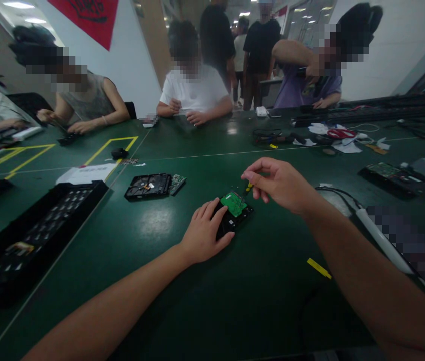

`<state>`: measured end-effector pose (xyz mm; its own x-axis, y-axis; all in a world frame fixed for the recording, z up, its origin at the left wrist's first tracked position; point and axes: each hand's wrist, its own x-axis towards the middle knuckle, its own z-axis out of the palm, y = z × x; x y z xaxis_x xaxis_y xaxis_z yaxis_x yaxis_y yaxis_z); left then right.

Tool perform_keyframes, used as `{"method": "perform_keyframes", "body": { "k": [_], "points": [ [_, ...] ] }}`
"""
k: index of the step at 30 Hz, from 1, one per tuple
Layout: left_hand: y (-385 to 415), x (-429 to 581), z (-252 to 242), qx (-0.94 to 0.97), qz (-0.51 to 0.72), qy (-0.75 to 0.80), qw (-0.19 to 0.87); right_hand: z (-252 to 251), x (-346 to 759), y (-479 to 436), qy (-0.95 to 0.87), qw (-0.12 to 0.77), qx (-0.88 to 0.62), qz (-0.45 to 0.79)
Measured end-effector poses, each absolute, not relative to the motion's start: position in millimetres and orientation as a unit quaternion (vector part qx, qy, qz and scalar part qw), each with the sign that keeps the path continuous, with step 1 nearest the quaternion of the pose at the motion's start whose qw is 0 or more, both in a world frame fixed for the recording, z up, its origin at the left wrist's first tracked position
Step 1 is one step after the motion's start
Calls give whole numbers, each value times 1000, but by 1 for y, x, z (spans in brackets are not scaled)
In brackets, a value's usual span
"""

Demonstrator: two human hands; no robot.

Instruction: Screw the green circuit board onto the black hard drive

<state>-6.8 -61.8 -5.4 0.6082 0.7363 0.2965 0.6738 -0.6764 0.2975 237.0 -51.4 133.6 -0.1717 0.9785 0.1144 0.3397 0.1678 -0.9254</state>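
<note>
On the green table in front of me lies a black hard drive [243, 215] with a green circuit board [232, 203] on its upper face. My left hand [207, 231] rests over its near left side, fingers and thumb spread around it, holding it down. Above the board's right side, my right hand [268, 183] pinches a small screwdriver [249, 186] with a yellow handle. Its thin shaft slants down toward the board; whether the tip sits in a screw is too small to tell. Another black drive [148, 186] lies to the left, beside a loose circuit board [177, 183].
A long black tray [43, 230] fills the left side. At right are a white power strip [381, 240], a yellow strip [320, 268] and another drive with a board [391, 178]. Cables and papers [348, 145] lie farther back. Several people sit across the table.
</note>
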Motion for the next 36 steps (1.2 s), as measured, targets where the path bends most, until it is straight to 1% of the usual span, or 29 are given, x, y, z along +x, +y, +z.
{"method": "perform_keyframes", "body": {
  "k": [8,11,15,18,25,31,36],
  "points": [
    [-63,-6,-2,895,185,400,71,134,239,-51,-664,403,-513,366],
    [-63,-6,-2,894,189,398,75,135,237,-53,-650,400,-526,377],
    [-62,-7,-3,894,198,393,80,134,236,-51,-644,410,-505,401],
    [-62,-7,-4,894,197,395,79,132,238,-48,-655,418,-492,392],
    [-62,-6,-3,895,188,397,78,134,239,-50,-689,391,-496,356],
    [-63,-6,-1,895,191,395,77,135,236,-52,-651,407,-521,373],
    [-62,-6,-3,895,191,396,78,133,237,-50,-653,411,-492,405]
  ]
}}
